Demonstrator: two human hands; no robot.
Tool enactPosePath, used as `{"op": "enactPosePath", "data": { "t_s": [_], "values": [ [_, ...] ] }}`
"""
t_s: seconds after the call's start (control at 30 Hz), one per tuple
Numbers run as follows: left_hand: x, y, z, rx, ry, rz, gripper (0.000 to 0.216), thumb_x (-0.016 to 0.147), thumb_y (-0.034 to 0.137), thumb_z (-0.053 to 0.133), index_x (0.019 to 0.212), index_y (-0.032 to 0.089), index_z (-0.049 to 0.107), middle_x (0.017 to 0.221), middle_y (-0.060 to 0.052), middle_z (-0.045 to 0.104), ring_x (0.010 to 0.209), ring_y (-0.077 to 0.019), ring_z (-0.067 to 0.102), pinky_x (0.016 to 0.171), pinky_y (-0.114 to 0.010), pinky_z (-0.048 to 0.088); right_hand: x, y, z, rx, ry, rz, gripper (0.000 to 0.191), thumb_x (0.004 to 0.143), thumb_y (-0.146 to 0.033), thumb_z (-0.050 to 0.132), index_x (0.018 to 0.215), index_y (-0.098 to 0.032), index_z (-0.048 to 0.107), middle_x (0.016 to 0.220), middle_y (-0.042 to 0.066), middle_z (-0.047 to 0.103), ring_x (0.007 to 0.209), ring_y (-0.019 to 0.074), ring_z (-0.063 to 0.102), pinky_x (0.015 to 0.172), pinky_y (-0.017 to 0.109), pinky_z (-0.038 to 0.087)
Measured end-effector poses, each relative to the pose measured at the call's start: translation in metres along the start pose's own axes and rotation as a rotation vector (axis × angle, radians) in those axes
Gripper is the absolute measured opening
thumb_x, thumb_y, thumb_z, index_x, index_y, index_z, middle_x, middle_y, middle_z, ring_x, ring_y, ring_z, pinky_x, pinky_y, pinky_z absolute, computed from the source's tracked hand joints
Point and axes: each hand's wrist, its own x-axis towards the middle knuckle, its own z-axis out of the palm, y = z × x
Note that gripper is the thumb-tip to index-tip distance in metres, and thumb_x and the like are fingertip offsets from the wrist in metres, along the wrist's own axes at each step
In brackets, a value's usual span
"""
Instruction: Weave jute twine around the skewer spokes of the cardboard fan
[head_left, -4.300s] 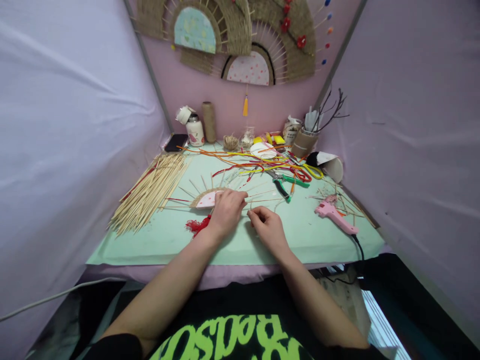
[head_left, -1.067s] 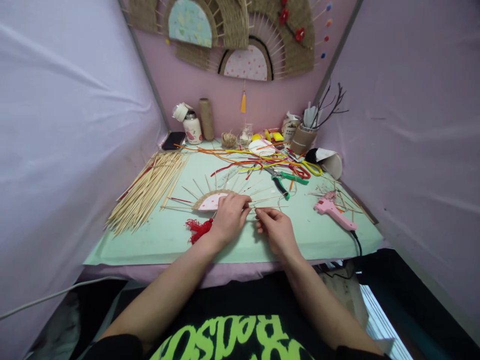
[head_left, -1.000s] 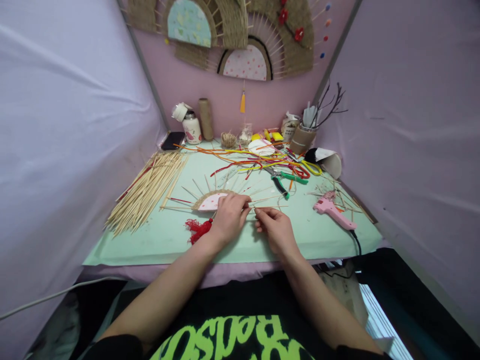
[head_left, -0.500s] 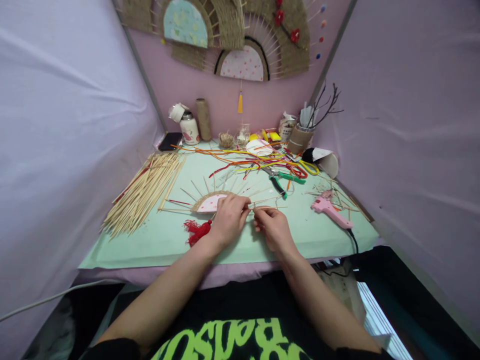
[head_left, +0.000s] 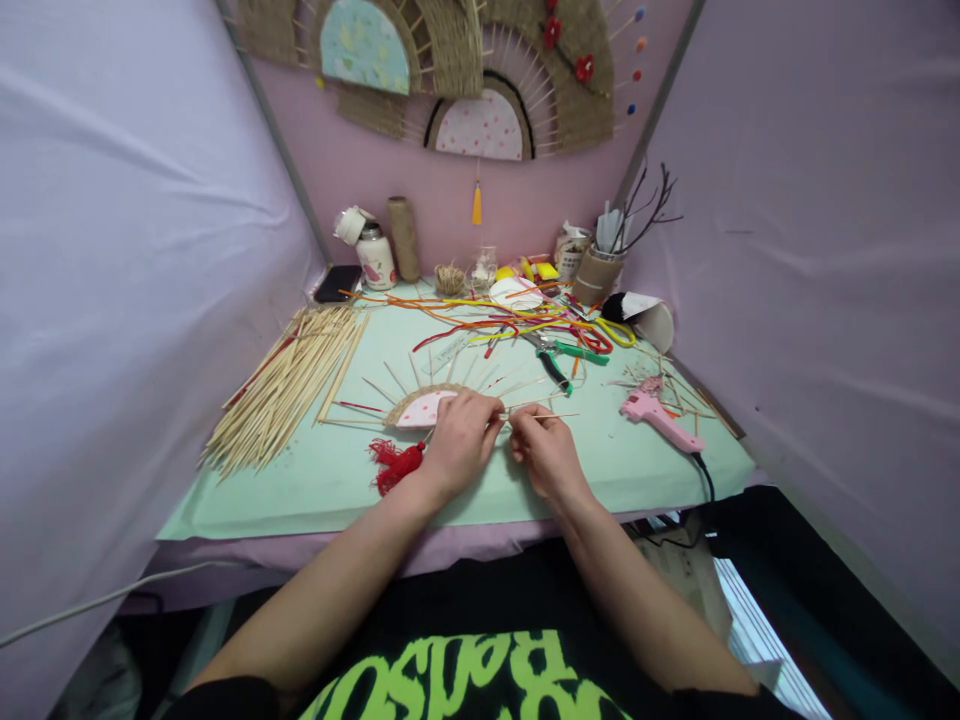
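In the lower middle of the frame, the right hand (head_left: 547,455) pinches a thin stick (head_left: 559,416) between thumb and forefinger; the stick runs level, out past the fingertips to the right. Just left of it, the left hand (head_left: 459,440) curls its fingers down over the right edge of the half-round fan piece (head_left: 421,406); whether they grip it I cannot tell. A red tassel (head_left: 393,464) lies beside that wrist on the green mat (head_left: 315,485). Farther off lie a pink glue gun (head_left: 658,421) at right, bamboo sticks (head_left: 289,385) at left, and green-handled pliers (head_left: 568,357) beyond.
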Motion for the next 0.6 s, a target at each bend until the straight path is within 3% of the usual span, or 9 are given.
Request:
{"op": "enactPosePath", "data": {
  "t_s": [0.33, 0.5, 0.6],
  "values": [
    [0.001, 0.001, -0.001, -0.002, 0.014, 0.005, 0.005, 0.089, 0.018, 0.052, 0.092, 0.019, 0.055, 0.087, -0.003, 0.063, 0.09, -0.0191, 0.054, 0.081, -0.034, 0.034, 0.003, 0.0, 0.002, 0.055, -0.006, 0.005, 0.017, 0.062, -0.023, 0.062, 0.06, -0.02, 0.045, 0.044, -0.009, 0.038, 0.04, 0.0054, 0.034, 0.037, 0.017, 0.025],
    [0.001, -0.001, -0.004, -0.002, 0.01, -0.005, 0.008, 0.09, 0.019, 0.051, 0.095, 0.019, 0.056, 0.089, -0.004, 0.064, 0.091, -0.0193, 0.054, 0.082, -0.035, 0.035, 0.005, -0.008, -0.004, 0.132, -0.059, 0.163, 0.035, 0.067, -0.051, 0.066, 0.074, -0.018, 0.056, 0.058, -0.003, 0.051, 0.042, 0.0069, 0.042, 0.036, 0.019, 0.029],
    [0.0, -0.003, -0.005, 0.007, 0.014, -0.006, 0.011, 0.091, 0.02, 0.05, 0.097, 0.019, 0.058, 0.091, -0.005, 0.065, 0.093, -0.0197, 0.054, 0.083, -0.036, 0.035, 0.003, -0.013, -0.012, 0.137, -0.084, 0.212, 0.043, 0.069, -0.058, 0.063, 0.079, -0.017, 0.06, 0.065, 0.0, 0.057, 0.043, 0.0076, 0.044, 0.034, 0.02, 0.029]
  ]
}}
